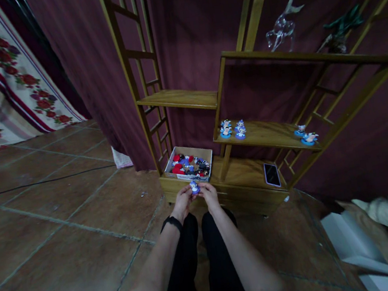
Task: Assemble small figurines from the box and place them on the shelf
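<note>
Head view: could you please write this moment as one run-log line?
left hand: holds purple figurine | right hand: same figurine | open box: small figures inside | shelf: more figurines

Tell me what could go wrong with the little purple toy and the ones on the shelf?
The purple-based figurine is held between the left hand and the right hand, so it might slip and drop onto the tiled floor.

A blue-based figurine stands close to the front edge of the wooden shelf, so a bump could knock it off.
</note>
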Motion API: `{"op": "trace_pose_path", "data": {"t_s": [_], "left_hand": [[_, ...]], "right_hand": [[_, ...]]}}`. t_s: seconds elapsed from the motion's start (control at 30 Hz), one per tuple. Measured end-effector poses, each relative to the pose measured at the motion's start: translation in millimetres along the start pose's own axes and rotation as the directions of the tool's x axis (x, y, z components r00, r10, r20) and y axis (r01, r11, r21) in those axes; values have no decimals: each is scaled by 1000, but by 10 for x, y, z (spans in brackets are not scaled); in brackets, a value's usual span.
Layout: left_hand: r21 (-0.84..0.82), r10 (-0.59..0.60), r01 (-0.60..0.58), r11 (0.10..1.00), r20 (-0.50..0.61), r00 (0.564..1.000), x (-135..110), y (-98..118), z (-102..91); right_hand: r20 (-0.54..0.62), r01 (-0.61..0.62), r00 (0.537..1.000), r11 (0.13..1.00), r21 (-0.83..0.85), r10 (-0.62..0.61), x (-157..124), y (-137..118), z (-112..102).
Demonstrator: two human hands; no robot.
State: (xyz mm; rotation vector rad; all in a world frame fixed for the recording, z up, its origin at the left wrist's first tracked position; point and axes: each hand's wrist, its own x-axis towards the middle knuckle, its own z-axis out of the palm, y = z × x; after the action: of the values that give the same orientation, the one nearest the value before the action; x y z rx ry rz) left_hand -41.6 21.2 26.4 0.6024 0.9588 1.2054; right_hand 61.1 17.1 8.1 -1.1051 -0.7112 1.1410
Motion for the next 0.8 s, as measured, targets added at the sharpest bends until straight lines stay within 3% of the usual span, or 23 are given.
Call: {"op": "trace_pose_path", "data": {"t_s": [0.27, 0.57, 0.8], "left_hand": [[17, 27, -28, 999, 59, 998, -16, 12, -23], [11, 43, -45, 999, 144, 989, 1, 21, -62], [40, 24, -30, 999, 136, 990, -48, 43, -37]], "right_hand": [[-20, 9, 1000, 1000, -22, -9, 6, -2, -20], [84, -63, 995, 994, 83, 56, 47, 60, -102], [103, 4, 995, 1000, -3, -4, 68, 68, -130]]}}
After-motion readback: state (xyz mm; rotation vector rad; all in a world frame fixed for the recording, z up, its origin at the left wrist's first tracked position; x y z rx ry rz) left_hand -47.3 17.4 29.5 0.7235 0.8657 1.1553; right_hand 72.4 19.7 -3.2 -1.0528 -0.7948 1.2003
